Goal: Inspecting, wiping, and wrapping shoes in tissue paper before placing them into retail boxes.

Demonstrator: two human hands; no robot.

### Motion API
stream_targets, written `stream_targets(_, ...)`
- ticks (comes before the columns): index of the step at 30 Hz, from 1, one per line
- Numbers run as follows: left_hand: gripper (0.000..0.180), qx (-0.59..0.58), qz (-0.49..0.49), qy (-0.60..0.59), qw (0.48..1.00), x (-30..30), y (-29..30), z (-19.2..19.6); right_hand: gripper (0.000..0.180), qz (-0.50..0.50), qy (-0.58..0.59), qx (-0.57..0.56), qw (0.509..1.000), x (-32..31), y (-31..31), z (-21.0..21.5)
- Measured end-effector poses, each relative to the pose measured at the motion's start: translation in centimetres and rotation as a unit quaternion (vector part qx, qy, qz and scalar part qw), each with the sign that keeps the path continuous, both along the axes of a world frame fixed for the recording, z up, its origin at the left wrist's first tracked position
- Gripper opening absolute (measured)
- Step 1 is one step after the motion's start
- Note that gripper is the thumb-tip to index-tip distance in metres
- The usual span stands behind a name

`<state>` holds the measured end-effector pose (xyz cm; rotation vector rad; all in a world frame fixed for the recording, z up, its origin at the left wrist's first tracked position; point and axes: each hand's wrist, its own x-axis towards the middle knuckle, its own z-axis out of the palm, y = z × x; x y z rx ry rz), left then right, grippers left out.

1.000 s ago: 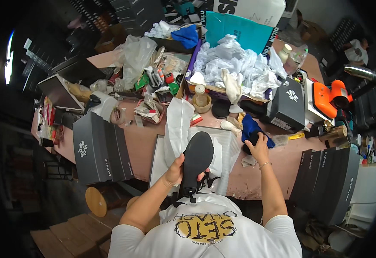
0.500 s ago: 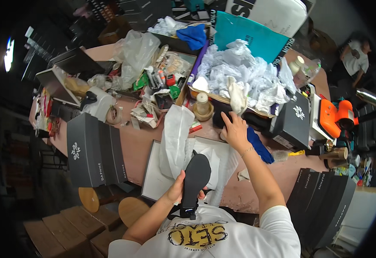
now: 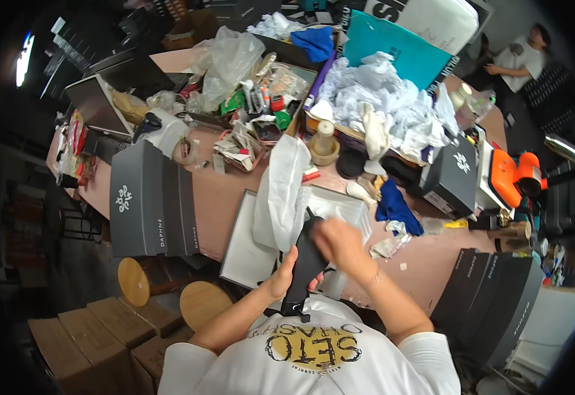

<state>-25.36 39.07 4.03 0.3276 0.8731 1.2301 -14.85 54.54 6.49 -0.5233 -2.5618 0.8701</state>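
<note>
A black shoe is held close to my chest, with its dark sole facing up and its toe end pointing away from me. My left hand wraps round its middle, thumb on one side and fingertips showing on the other. Over the toe end lies my right hand, its fingers bent and blurred by motion; whether they pinch anything does not show. Beneath the shoe is an open shoebox with a sheet of white wrapping paper standing up from it.
Dark shoeboxes stand at the left, and more at the right. A bin of crumpled white paper, a small jar, a round black pad and a blue cloth lie beyond. A person is at the far right.
My right hand has come back from beside the jar to the shoe's toe end. The shoe has tilted slightly in my left hand. The view has shifted a little.
</note>
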Motion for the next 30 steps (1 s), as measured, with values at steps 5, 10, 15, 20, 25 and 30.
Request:
stream_targets(5, 0.090, 0.019, -0.049, 0.054, 0.997, 0.6, -0.7, 2.0, 0.014, -0.057, 0.117, -0.001, 0.991, 2.2, -3.7, 3.7)
stream_targets(10, 0.090, 0.024, -0.076, 0.066, 0.995, -0.3, -1.0, 1.5, 0.014, -0.153, 0.103, -0.015, 0.983, -0.1, -2.6, 3.6)
stream_targets(15, 0.086, 0.011, 0.045, 0.084, 0.995, 0.9, -2.5, 2.3, 0.016, -0.046, 0.079, 0.067, 0.994, 1.8, -8.8, 4.0)
stream_targets(20, 0.076, 0.013, 0.038, -0.011, 0.999, -0.9, -2.4, 3.1, 0.015, -0.107, 0.137, 0.020, 0.985, 0.1, -6.9, 3.4)
stream_targets(25, 0.066, -0.062, 0.131, -0.121, 0.982, -1.2, -3.6, 1.3, 0.023, 0.111, 0.066, 0.018, 0.991, 2.8, -10.9, 2.3)
stream_targets(30, 0.075, -0.056, 0.081, -0.227, 0.969, -1.4, -5.9, -0.1, 0.024, 0.252, -0.001, -0.178, 0.951, 5.7, -13.3, 2.5)
